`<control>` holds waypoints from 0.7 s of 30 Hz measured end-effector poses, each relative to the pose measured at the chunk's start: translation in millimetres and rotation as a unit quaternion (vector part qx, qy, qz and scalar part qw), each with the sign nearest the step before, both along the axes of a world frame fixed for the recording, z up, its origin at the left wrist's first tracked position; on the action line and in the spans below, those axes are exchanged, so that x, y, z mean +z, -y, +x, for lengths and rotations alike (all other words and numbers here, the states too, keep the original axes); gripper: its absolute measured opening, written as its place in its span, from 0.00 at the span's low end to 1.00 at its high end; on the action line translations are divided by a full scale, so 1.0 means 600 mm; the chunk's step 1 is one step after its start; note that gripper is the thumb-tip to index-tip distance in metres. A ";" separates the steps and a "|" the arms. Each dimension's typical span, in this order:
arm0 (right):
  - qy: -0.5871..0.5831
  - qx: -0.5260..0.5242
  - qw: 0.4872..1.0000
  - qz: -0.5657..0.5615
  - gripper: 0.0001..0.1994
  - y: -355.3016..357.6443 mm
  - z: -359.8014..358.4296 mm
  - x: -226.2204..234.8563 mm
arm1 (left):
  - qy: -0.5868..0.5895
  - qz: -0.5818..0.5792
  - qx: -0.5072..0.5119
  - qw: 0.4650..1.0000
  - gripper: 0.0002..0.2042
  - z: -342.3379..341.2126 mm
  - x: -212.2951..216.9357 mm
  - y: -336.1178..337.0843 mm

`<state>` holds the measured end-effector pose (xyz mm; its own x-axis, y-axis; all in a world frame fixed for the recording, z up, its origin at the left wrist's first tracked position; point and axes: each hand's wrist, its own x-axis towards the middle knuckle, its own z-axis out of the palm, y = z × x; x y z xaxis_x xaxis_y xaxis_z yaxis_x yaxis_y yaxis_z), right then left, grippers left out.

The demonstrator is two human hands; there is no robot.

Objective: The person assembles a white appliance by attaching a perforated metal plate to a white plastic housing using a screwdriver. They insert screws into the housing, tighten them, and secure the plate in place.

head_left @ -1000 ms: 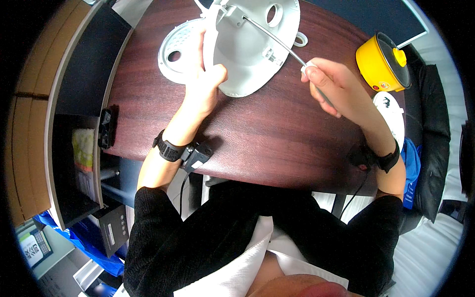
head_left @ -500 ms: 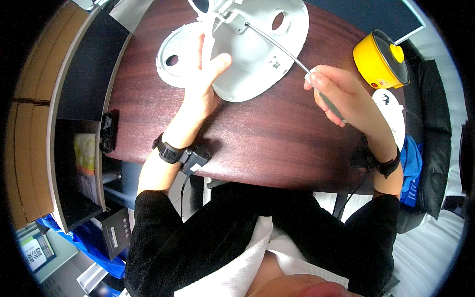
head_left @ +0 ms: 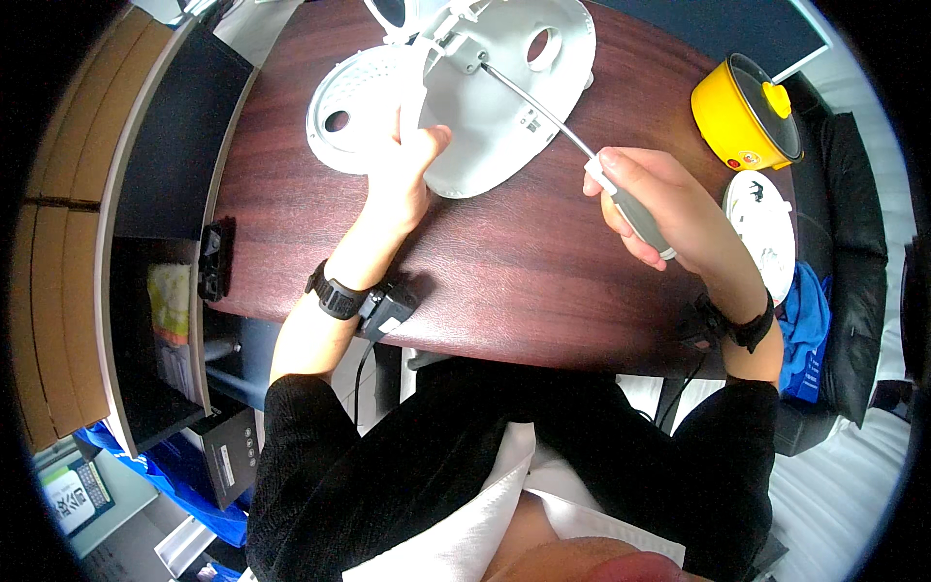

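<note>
A large white plastic housing [head_left: 504, 136] rests at the far side of the brown table, its hollow inner face showing. My left hand [head_left: 402, 175] grips its near left edge, the thumb on the inside and the other fingers mostly hidden behind the wall. In my right hand [head_left: 659, 199] is a screwdriver [head_left: 635, 218] with a grey and white handle and a long metal shaft. It slants up to the left, its tip at a small raised block [head_left: 467, 53] with holes inside the housing. Whether the tip sits in a screw cannot be made out.
A perforated white round part [head_left: 344, 102] lies left of the housing. At the table's right stand a yellow electric pot [head_left: 727, 116] with a dark lid and a white oval piece [head_left: 759, 228]. A black object [head_left: 211, 262] is at the left edge, beside an open shelf [head_left: 150, 330].
The housing has shifted slightly, and its inner block sits a little lower in view. My right hand has moved slightly left with the screwdriver, whose handle has turned and shows more.
</note>
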<state>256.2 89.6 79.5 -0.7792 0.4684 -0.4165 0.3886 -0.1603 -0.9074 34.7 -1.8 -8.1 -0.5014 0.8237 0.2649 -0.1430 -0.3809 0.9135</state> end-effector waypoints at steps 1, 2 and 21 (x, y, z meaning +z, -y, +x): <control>-0.005 0.001 1.000 0.008 0.17 -0.001 0.001 -0.001 | 0.010 -0.003 -0.001 1.000 0.26 0.000 0.002 0.002; -0.010 0.002 1.000 0.016 0.17 -0.002 0.004 -0.001 | 0.019 -0.006 -0.003 1.000 0.26 0.001 0.007 0.005; -0.025 -0.011 1.000 0.016 0.18 0.009 0.005 -0.007 | 0.011 -0.028 -0.021 0.999 0.28 -0.003 -0.005 0.005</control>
